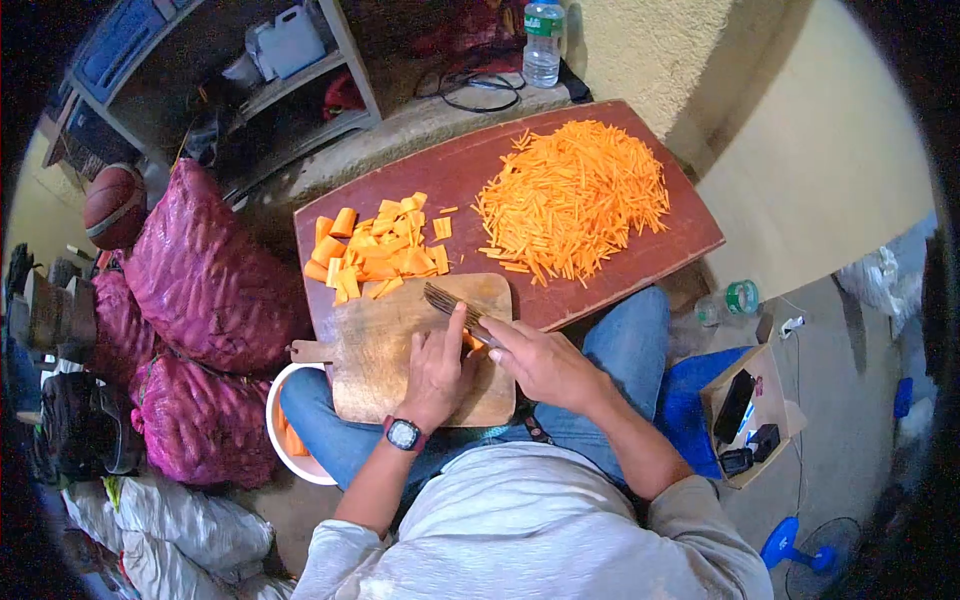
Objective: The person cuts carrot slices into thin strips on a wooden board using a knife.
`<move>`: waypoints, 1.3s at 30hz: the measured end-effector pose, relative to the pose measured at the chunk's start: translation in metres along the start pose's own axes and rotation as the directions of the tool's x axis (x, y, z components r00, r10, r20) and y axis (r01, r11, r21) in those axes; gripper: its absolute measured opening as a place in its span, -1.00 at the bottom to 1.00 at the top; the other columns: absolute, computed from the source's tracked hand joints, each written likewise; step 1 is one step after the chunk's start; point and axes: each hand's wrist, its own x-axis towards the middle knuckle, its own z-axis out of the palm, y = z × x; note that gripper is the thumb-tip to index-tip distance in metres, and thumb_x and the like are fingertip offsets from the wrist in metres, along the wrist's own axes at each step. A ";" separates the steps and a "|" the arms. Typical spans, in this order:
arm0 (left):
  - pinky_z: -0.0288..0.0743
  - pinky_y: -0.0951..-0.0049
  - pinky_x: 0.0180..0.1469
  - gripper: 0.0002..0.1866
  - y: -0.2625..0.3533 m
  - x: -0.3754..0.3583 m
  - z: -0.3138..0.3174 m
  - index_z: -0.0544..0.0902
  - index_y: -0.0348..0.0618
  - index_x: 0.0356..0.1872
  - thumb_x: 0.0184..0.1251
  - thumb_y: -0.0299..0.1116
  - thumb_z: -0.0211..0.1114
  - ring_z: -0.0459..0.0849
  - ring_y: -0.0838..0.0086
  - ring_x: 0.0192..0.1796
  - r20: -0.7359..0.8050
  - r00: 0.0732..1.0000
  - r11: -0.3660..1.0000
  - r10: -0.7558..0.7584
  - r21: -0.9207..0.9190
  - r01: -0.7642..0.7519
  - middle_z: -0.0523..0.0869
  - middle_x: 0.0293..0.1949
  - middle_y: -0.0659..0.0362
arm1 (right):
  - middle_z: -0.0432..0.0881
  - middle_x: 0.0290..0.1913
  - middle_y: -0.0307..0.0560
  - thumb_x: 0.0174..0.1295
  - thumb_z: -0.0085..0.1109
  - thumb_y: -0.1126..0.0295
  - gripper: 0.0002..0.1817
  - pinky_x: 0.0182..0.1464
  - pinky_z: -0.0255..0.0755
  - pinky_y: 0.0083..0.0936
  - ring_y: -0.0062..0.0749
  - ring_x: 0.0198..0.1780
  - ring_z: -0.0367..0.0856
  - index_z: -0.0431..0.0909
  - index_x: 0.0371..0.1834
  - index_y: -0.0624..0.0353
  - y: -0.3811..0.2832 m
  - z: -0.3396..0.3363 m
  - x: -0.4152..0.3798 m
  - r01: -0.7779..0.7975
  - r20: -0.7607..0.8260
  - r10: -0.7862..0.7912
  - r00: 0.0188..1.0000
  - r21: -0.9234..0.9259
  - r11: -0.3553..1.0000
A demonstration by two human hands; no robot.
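While around knife [446, 301], right hand [545, 365] palm-down

Cutting board [372, 365]: wood for sure, pretty smooth with a slight sheen and some worn, blotchy patches
Knife [440, 297]: blade looks like dark metal, kinda streaky, not mirror-shiny
Surface [460, 172]: reddish-brown, smooth, low sheen; painted or varnished wood by the looks of it
Carrot sticks [575, 200]: mostly matt, rough-looking as a heap
Mesh sacks [205, 270]: plasticky netting, bit of gloss
White sacks [190, 525]: thin, crinkly plastic, lightly shiny
Basin [274, 425]: smooth white plastic
Bottle [542, 58]: clear glossy plastic
Wall [640, 50]: rough, bumpy, matt
Jeans [630, 345]: plain denim, matt
Shirt [530, 520]: soft matt cloth, wrinkly
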 end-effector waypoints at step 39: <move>0.38 -0.16 0.32 -0.58 -0.015 0.010 -0.002 0.74 -0.17 0.12 0.28 -0.26 0.54 0.57 -0.08 0.27 0.082 0.995 0.998 0.049 0.023 -0.051 0.66 0.13 -0.11 | 0.60 0.44 0.48 0.47 0.36 0.35 -0.32 0.36 0.63 0.10 0.41 0.34 0.68 0.38 0.57 0.41 0.001 0.024 -0.007 -0.024 0.009 0.025 1.000 -0.074 0.997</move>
